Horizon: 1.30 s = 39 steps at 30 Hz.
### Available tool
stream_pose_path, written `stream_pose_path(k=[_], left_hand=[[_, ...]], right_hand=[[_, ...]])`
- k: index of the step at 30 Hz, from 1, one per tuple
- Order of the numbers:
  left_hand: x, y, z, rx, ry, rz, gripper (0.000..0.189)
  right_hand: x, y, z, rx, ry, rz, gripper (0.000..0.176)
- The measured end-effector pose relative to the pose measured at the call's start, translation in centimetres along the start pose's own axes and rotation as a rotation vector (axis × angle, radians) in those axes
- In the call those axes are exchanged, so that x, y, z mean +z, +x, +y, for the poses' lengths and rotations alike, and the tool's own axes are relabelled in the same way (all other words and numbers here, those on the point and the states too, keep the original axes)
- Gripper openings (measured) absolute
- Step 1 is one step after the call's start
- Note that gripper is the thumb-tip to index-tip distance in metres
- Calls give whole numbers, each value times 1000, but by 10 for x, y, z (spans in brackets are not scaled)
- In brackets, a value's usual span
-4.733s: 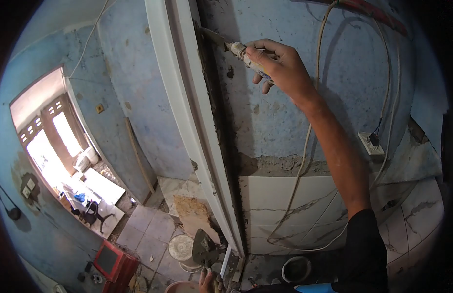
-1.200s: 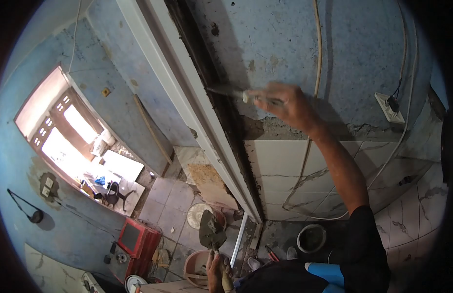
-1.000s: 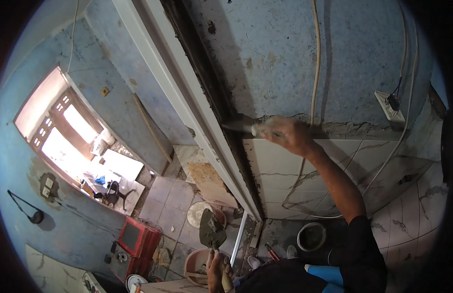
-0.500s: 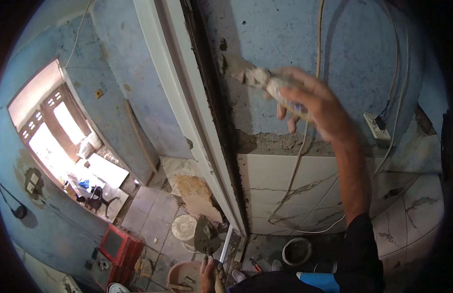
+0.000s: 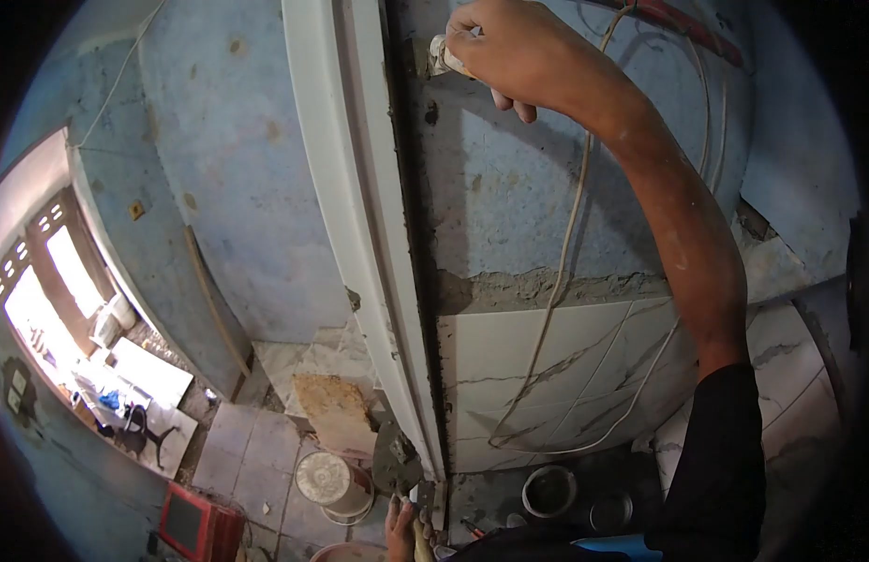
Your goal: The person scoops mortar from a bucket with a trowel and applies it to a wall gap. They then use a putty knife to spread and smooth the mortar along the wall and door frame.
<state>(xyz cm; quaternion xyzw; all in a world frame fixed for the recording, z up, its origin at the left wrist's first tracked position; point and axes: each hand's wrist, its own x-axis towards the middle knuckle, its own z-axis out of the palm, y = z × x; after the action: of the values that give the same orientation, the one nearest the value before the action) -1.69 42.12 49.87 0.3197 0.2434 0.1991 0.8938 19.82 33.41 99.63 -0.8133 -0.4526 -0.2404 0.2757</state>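
Inside a room of scuffed blue walls [image 5: 509, 215], with a sunlit opening [image 5: 64, 272] at far left and square floor tiles [image 5: 233, 450] below. Running from top to bottom near the middle: a white frame [image 5: 322, 122], bordered along one edge by a dark strip [image 5: 415, 187].

High beside the strip, a scraper [image 5: 440, 58] in the right hand [image 5: 509, 47], pinched between thumb and curled fingers, with fingertips showing underneath. Blade toward the strip, at the edge of the wall; impossible to tell whether in contact. Behind the hand, a bare forearm [image 5: 678, 206], then a black sleeve [image 5: 715, 450].

Low in view, near the foot of the frame, a trowel [image 5: 389, 464] in the left hand [image 5: 397, 529], with fingers wrapped about the handle and grey mortar [image 5: 401, 451] on the blade. Just beside the trowel, a bucket [image 5: 324, 478] with a pale, crusted top; at the bottom edge, part of a pink basin [image 5: 345, 547].

Down the wall, a pale cable [image 5: 563, 272], looping over marbled tiles [image 5: 509, 361] below a band of rough grey plaster [image 5: 519, 290]. On the floor nearby, a round pail [image 5: 526, 489]; at lower left, a red box [image 5: 223, 539].
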Motion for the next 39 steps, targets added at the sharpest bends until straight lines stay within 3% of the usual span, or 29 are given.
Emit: stream_pose_path(k=[2, 4, 11, 14, 17, 26, 28, 29, 34, 35, 37, 38, 39], left_hand=[[-10, 5, 5, -18, 33, 4, 17], [-15, 9, 14, -20, 73, -6, 17], [-54, 24, 25, -9, 40, -72, 16], [-65, 30, 29, -43, 88, -55, 16], [-66, 31, 34, -58, 81, -65, 16], [-64, 32, 43, -78, 124, -71, 18], [-67, 33, 40, -73, 117, -52, 20], [-69, 34, 38, -55, 121, -63, 21], [-51, 26, 46, -67, 181, -97, 22], [-51, 27, 44, -74, 160, -115, 22], [-51, 28, 40, -81, 170, -119, 24], [-52, 28, 38, -73, 175, -113, 24], [-53, 29, 35, -62, 177, -106, 25]], right_hand=[[6, 12, 0, 15, -79, -4, 19], [20, 29, 11, -616, -1169, 73, 7], [21, 18, -20, -548, -1279, 18, 4], [23, 17, -30, -580, -1234, 24, 4], [29, 17, -38, -464, -1282, 4, 5], [52, 38, -39, -524, -764, 80, 6], [53, 44, -54, -547, -1178, 31, 8], [54, 48, -57, -540, -1168, 29, 8], [44, 66, -67, 7, -1228, -227, 12], [35, 56, -65, 15, -1222, -222, 12], [16, 2, -85, 421, -349, 149, 16], [-2, -11, -75, 420, -339, 152, 16], [-24, -28, -58, 305, -111, -17, 20]])
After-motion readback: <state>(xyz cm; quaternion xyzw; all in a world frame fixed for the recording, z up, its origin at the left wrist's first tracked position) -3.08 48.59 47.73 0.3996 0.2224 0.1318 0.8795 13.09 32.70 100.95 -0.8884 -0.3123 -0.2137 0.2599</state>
